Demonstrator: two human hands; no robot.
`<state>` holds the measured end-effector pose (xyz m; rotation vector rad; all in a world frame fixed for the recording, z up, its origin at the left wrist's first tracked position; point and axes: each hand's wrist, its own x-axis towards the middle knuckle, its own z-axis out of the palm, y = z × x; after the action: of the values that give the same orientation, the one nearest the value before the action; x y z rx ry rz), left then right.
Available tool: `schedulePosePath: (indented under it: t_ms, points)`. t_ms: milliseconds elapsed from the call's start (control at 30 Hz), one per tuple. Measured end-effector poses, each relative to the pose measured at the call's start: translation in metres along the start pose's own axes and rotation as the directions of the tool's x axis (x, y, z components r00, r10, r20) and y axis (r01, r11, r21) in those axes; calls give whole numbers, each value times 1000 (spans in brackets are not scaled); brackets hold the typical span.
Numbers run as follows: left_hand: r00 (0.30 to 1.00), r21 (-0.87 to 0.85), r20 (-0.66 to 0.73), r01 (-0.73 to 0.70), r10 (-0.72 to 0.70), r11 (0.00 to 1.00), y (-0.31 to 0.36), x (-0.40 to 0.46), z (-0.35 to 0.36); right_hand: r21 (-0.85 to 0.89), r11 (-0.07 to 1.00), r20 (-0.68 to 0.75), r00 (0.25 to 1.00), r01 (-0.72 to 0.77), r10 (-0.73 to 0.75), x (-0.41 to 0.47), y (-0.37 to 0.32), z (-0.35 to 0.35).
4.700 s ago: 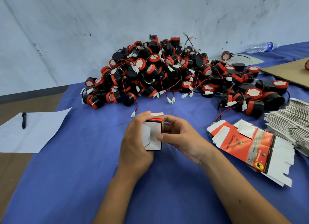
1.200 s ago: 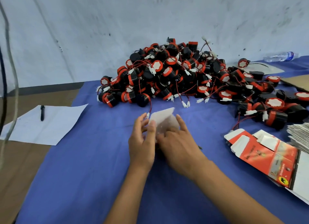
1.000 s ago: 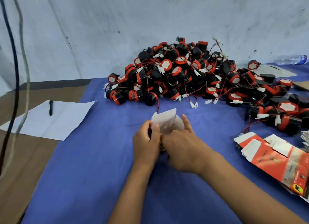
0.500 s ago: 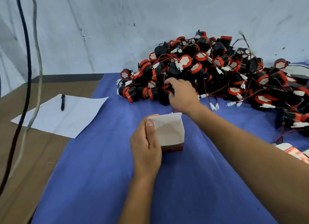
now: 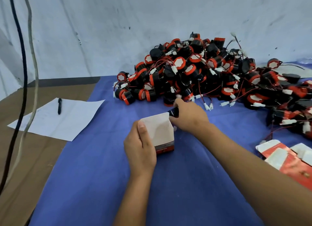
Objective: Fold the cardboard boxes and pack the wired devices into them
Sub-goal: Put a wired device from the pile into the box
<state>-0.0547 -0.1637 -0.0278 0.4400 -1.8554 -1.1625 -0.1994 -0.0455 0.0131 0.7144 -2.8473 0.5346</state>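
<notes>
left hand (image 5: 140,146): wrapped round the left side of the folded box, thumb flat along its near-left edge, fingers behind it out of sight
folded box (image 5: 161,133): upright on the blue cloth, white flap raised at the back, red and dark band along the bottom, top open
right hand (image 5: 189,116): fingers curled round one black device, held just behind the top right corner of the box flap
held device (image 5: 173,111): black, round-bodied, only a small part visible past the fingers; wire hidden or too blurred to trace
blue cloth (image 5: 168,183): covers the table under both hands
device pile (image 5: 202,70): large heap of black and red wired devices with white connectors, beyond the hands against the wall, spreading to the right edge
flat boxes (image 5: 290,160): unfolded red and white cartons lying on the cloth, right of the right forearm
paper sheet (image 5: 59,118): white, lying left of the cloth on the brown tabletop (image 5: 25,158)
pen (image 5: 59,106): dark, resting on the sheet's far part
cables (image 5: 25,74): one dark, one pale, hanging down the left side close to the camera
wall (image 5: 118,23): pale, scuffed, behind the pile
</notes>
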Motion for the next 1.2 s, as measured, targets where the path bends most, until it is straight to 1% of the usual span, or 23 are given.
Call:
schedulePosePath:
  t_ms: [100, 167, 233, 300, 367, 400, 433, 467, 500, 533, 600, 633, 667, 767, 800, 867, 900, 933, 967, 1000, 1033, 1067, 1200]
  points:
    - [997, 0, 67, 34, -34, 999, 1, -3, 2, 78, 992, 9, 995, -97, 96, -50, 19, -5]
    - [992, 14, 119, 39, -40, 999, 3, -4, 1, 113, 988, 49, 994, -103, 97, -79, 30, -6]
    - [986, 52, 158, 55, -63, 997, 4, -5, 1, 112, 991, -32, 996, -75, 79, -103, 39, -8]
    - [982, 99, 166, 78, -94, 992, 3, -5, 1, 27, 999, -168, 985, -44, 48, -118, 45, -11]
    - [980, 114, 162, 97, -115, 989, 2, -5, 1, -10, 1000, -237, 971, 0, -2, -128, 48, -11]
    - [980, 108, 163, 101, -117, 989, 2, -5, 0, 61, 998, -243, 970, 24, -9, -131, 48, -12]
    - [977, 96, 174, 105, -120, 990, 3, -5, 0, 225, 974, -222, 975, 34, 18, -134, 45, -14]
    - [974, 81, 192, 107, -121, 991, 5, -5, 1, 453, 891, -177, 982, 24, 64, -136, 42, -19]
    - [969, 65, 215, 109, -120, 992, 7, -6, 1, 655, 755, -117, 988, 5, 95, -138, 37, -24]
    - [963, 54, 242, 104, -114, 993, 8, -8, 2, 783, 622, -71, 992, -8, 103, -139, 33, -29]
    - [951, 30, 293, 95, -99, 995, 11, -11, 5, 889, 458, -11, 997, -26, 78, -142, 24, -38]
    - [945, 19, 314, 89, -90, 996, 13, -13, 7, 911, 410, 13, 999, -30, 44, -142, 20, -41]
    - [940, 10, 332, 76, -75, 997, 15, -14, 8, 917, 398, 17, 1000, -16, 1, -143, 14, -46]
    - [914, -29, 402, 76, -58, 997, 15, -18, 8, 853, 507, -43, 984, 126, -172, -140, -6, -56]
    - [904, -60, 425, 80, -47, 995, 15, -20, 7, 838, 519, -61, 975, 166, -214, -140, -14, -58]
    - [908, -119, 416, 98, -40, 988, 14, -25, 6, 844, 508, -66, 973, 172, -221, -137, -30, -61]
    - [917, -160, 394, 125, -53, 979, 15, -26, 7, 828, 537, -64, 979, 161, -196, -134, -36, -63]
    - [921, -199, 381, 165, -79, 966, 16, -25, 9, 768, 620, -65, 982, 162, -176, -131, -40, -63]
    - [908, -261, 398, 246, -128, 933, 18, -24, 11, 654, 735, -73, 982, 178, -172, -125, -42, -63]
    - [890, -261, 421, 301, -172, 917, 18, -22, 14, 496, 847, -81, 981, 192, -175, -119, -42, -62]
    - [885, -226, 424, 308, -192, 924, 18, -21, 16, 337, 922, -87, 981, 192, -172, -114, -43, -62]
    - [889, -185, 422, 275, -177, 944, 17, -21, 16, 230, 956, -96, 982, 181, -163, -111, -42, -61]
    - [896, -218, 441, 170, -58, 961, 18, -20, 12, 91, 978, -145, 974, 188, -173, -107, -35, -57]
